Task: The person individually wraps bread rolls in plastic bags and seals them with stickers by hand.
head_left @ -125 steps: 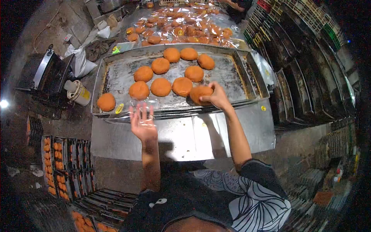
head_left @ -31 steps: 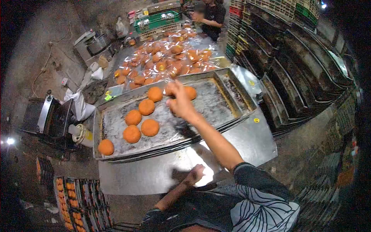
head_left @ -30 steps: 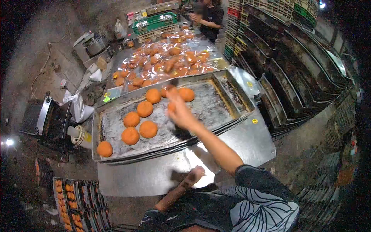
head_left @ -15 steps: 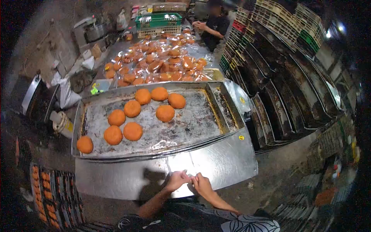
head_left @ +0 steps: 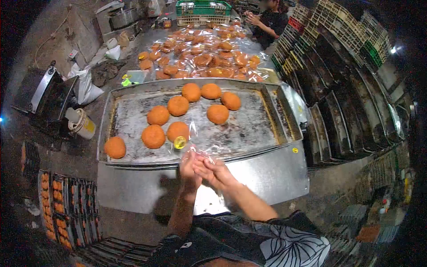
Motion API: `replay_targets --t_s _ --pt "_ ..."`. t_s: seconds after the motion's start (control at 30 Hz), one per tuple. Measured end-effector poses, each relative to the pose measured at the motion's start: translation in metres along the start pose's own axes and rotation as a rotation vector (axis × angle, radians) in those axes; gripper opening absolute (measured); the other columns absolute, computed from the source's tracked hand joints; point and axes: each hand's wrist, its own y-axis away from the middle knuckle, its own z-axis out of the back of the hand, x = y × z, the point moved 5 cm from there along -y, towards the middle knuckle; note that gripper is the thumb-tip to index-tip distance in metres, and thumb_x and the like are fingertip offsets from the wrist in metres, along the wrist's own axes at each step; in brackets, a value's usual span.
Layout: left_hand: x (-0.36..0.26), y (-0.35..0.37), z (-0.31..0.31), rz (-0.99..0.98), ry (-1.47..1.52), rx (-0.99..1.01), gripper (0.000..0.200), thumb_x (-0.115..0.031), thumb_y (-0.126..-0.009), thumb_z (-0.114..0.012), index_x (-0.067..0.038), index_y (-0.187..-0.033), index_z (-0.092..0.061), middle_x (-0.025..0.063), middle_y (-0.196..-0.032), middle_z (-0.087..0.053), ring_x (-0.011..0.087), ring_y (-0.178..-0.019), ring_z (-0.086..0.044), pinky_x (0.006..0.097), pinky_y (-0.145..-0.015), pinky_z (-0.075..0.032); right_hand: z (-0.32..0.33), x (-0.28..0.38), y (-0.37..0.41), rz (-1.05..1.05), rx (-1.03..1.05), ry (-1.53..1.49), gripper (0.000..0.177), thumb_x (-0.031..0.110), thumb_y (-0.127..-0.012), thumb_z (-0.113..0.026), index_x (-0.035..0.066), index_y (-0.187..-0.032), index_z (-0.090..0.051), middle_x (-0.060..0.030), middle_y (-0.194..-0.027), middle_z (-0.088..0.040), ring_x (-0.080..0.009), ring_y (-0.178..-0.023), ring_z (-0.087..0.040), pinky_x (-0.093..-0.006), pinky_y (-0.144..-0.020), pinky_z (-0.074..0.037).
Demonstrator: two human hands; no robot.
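Both hands are together at the near edge of a metal baking tray [head_left: 249,133]. My left hand [head_left: 190,171] and my right hand [head_left: 218,174] pinch the near end of a clear plastic bag [head_left: 192,133], fingers closed on the thin film. A round yellow label [head_left: 179,142] shows on the bag. The bag's far end overlaps an orange-brown bun [head_left: 178,130] on the tray. Several more round buns [head_left: 154,136] lie bare around it, one apart at the left [head_left: 115,147].
Behind the tray lie many bagged buns [head_left: 202,60] and a green crate [head_left: 202,9]. A person [head_left: 269,24] stands at the far right of the table. Dark stacked trays [head_left: 333,124] rise at right; a white bucket [head_left: 84,125] stands at left.
My hands have moved forward from the bare metal sheet to the tray's near edge. The clear bag with its yellow label now stretches out over a bun. The view has shifted.
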Motion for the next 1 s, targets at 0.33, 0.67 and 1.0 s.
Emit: replay_targets --t_s 0.33,0.67,1.0 --pt "-0.114 -0.001 0.068 -0.605 0.279 -0.392 0.057 -0.03 -0.08 -0.047 -0.005 -0.124 -0.021 0.0145 -0.124 -0.026 0.0309 -0.114 -0.032 0.0516 -0.095 -0.027 0.008 0.083 -0.081 0.869 -0.474 1.69 0.046 0.021 -0.069 -0.058 0.011 -0.113 -0.047 -0.0204 -0.115 -0.042 -0.0353 -0.098 -0.041 -0.0455 -0.083 -0.033" --pt "-0.031 0.019 -0.043 -0.197 0.245 0.142 0.055 -0.022 -0.077 -0.039 -0.003 -0.125 -0.022 0.0184 -0.12 -0.037 0.0306 -0.11 -0.039 0.042 -0.094 -0.03 -0.07 0.041 0.023 1.148 -0.387 1.679 0.071 0.026 -0.057 -0.068 0.0 -0.117 -0.041 -0.0138 -0.108 -0.05 -0.0247 -0.083 -0.05 -0.0316 -0.07 -0.044" --pt "0.106 0.039 0.027 0.217 -0.724 0.274 0.028 -0.021 -0.08 -0.054 0.0 -0.099 -0.054 0.0062 -0.091 -0.057 0.0132 -0.082 -0.055 0.024 -0.071 -0.046 0.037 0.108 0.01 0.782 -0.414 1.218 0.014 0.01 -0.075 -0.056 0.002 -0.085 -0.062 -0.0103 -0.057 -0.058 -0.0161 -0.05 -0.055 -0.0254 -0.052 -0.044"
